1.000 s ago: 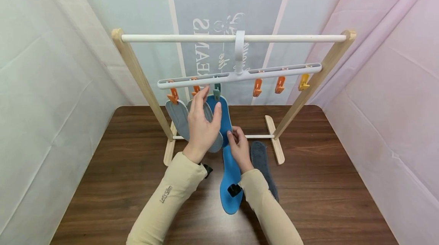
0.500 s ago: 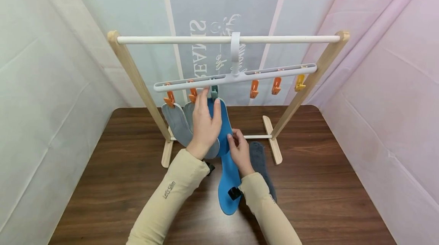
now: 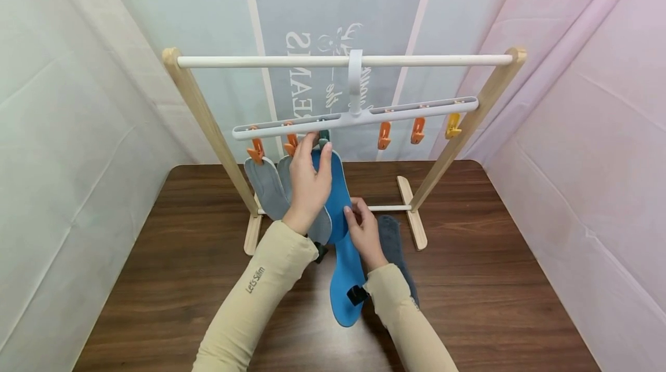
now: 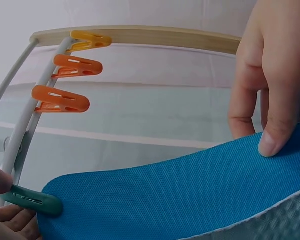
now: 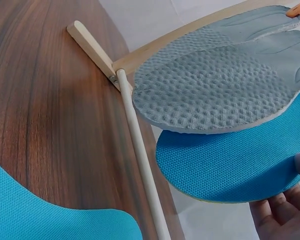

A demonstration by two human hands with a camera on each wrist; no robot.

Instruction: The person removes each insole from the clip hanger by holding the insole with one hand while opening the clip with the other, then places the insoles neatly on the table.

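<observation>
My left hand (image 3: 309,181) is raised to the hanger and pinches the green clip (image 4: 35,201), thumb on one side and fingers on the other. The clip's tip overlaps the top edge of a blue insole (image 4: 155,195), which hangs below it. My right hand (image 3: 365,230) pinches that insole's right edge between thumb and fingers. Two grey insoles (image 5: 215,85) hang at the left, one from an orange clip (image 3: 256,151); the other is partly behind my left hand. A second blue insole (image 3: 346,285) lies on the table, partly covered by my right wrist.
The white hanger (image 3: 406,111) hooks over the bar (image 3: 260,62) of a wooden rack. Two orange clips, one of them this orange clip (image 3: 384,136), and a yellow clip (image 3: 453,126) hang unloaded at right. A dark fuzzy insole (image 3: 392,242) lies beside my right forearm on the table (image 3: 499,279).
My left thumb and fingers have risen slightly and closed onto the green clip. The right hand keeps its pinch on the blue insole, which hangs slightly lower.
</observation>
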